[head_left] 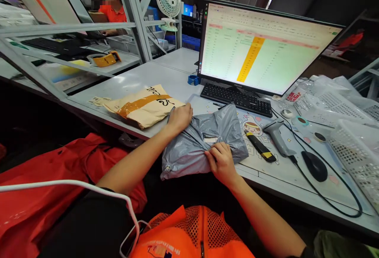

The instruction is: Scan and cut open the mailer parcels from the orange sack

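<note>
A grey plastic mailing bag lies at the desk's front edge, partly overhanging it. Its upper face has a torn opening, through which something whitish shows. My left hand is closed on the bag's far left part, fingers bunched in the plastic. Near the opening, my right hand pinches the film with curled fingers. Left of the bag lies a cream package with brown tape and black handwriting. A yellow-and-black box cutter rests to the right of the bag, beside a grey barcode scanner.
Behind the bag stand a black keyboard and a large monitor showing a spreadsheet. A mouse and looping cable lie right, near white perforated baskets. A metal frame rises at left; a person in orange sits beyond it.
</note>
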Demonstrator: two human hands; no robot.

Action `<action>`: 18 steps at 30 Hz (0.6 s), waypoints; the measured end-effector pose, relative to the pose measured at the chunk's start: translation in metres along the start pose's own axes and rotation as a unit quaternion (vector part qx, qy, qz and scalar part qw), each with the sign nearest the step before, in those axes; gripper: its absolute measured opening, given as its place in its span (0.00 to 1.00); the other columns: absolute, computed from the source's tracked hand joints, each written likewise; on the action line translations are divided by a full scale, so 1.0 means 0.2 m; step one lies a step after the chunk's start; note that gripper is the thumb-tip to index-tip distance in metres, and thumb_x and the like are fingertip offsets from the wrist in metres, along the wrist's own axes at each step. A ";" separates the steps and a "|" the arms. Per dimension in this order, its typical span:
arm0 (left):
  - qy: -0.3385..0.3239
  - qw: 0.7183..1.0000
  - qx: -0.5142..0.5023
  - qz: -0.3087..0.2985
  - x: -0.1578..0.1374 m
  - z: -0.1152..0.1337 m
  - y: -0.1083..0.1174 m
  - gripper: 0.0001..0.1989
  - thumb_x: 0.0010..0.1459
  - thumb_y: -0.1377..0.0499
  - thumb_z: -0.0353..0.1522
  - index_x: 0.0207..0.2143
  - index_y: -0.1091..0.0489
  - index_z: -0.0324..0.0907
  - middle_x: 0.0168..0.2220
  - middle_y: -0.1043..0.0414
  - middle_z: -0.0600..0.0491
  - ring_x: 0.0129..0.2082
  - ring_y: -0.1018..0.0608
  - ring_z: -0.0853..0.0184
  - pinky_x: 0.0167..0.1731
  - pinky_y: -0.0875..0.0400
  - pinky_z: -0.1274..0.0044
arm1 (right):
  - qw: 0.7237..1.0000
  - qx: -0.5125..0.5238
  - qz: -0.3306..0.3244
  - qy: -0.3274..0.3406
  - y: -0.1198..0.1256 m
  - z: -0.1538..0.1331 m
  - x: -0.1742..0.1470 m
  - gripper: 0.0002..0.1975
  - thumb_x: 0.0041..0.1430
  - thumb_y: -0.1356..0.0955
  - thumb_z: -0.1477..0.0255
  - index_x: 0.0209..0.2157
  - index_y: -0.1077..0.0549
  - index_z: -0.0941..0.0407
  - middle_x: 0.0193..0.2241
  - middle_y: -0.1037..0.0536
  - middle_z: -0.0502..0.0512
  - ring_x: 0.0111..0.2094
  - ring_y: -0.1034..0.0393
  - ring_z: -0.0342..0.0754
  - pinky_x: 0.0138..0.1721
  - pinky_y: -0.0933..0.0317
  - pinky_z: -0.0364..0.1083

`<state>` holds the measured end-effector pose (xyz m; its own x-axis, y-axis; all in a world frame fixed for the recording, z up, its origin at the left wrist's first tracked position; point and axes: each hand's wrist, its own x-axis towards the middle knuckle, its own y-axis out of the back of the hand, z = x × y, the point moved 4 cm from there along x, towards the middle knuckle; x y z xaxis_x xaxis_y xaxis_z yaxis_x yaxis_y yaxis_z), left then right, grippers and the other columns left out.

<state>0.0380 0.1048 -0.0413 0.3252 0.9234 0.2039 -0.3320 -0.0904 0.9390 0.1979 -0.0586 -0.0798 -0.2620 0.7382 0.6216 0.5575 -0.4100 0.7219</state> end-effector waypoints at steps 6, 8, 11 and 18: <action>-0.185 0.976 -0.048 -0.104 -0.11 0.18 0.01 0.15 0.67 0.39 0.43 0.48 0.26 0.43 0.48 0.20 0.46 0.49 0.19 0.55 0.47 0.27 0.71 | 1.000 0.010 0.000 0.004 0.05 -0.03 0.00 0.13 0.76 0.36 0.69 0.35 0.26 0.55 0.33 0.24 0.55 0.40 0.34 0.51 0.44 0.43 0.51; -0.169 0.979 -0.013 -0.117 -0.16 0.24 -0.03 0.12 0.70 0.44 0.39 0.47 0.27 0.41 0.46 0.20 0.43 0.47 0.18 0.52 0.45 0.27 0.69 | 1.000 0.001 -0.007 0.000 0.05 -0.03 0.02 0.14 0.76 0.37 0.68 0.35 0.27 0.55 0.33 0.24 0.56 0.39 0.34 0.52 0.44 0.44 0.51; -0.100 0.993 0.006 -0.058 -0.18 0.31 -0.03 0.16 0.73 0.54 0.33 0.53 0.31 0.37 0.42 0.20 0.40 0.43 0.17 0.52 0.43 0.27 0.68 | 1.000 -0.017 -0.025 0.003 0.05 -0.06 0.08 0.17 0.78 0.40 0.68 0.33 0.30 0.54 0.30 0.26 0.55 0.36 0.35 0.51 0.41 0.45 0.51; -0.047 0.995 0.042 0.082 0.14 0.13 0.22 0.21 0.75 0.57 0.32 0.64 0.38 0.37 0.45 0.22 0.36 0.46 0.19 0.51 0.49 0.29 0.64 | 0.994 -0.070 -0.067 0.047 0.26 -0.23 0.10 0.19 0.78 0.39 0.66 0.28 0.36 0.53 0.22 0.30 0.49 0.24 0.41 0.46 0.33 0.50 0.49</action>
<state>0.0554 0.1166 0.0119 0.3549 0.8550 0.3783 -0.3139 -0.2722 0.9096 0.1857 -0.0900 -0.0171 -0.4032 0.7404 0.5378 0.3988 -0.3868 0.8315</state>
